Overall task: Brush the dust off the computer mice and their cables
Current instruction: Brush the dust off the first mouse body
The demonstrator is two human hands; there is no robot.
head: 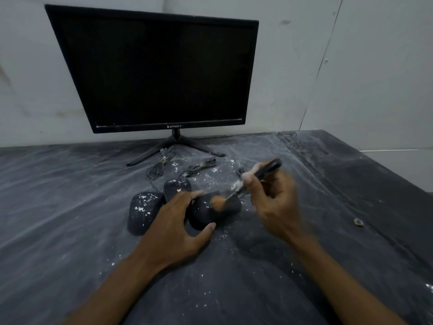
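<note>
— What is closest to us?
— Two bare arms reaching over a dark table (pixel 70 207) covered in shiny plastic with white dust on it. The left hand (pixel 174 227) holds the right mouse (pixel 210 213) between its thumb and fingers. The right hand (pixel 273 201) grips a brush (pixel 246 186) with a black handle and soft orange bristles. The bristles touch that mouse.
— How many mice?
— Three, all black and rounded. The left mouse (pixel 143 211) has lots of white flecks. The middle mouse (pixel 177 187) sits just behind the hand, partly hidden.
— And cables?
— I count two thin bundles, the left cable (pixel 157 168) and the middle cable (pixel 199 167). A third is hard to see behind the blurry brush.
— Anything else?
— One black monitor (pixel 159 71), dark and flat, on thin legs. One tiny thing (pixel 358 222) lies far right; I cannot tell what.
</note>
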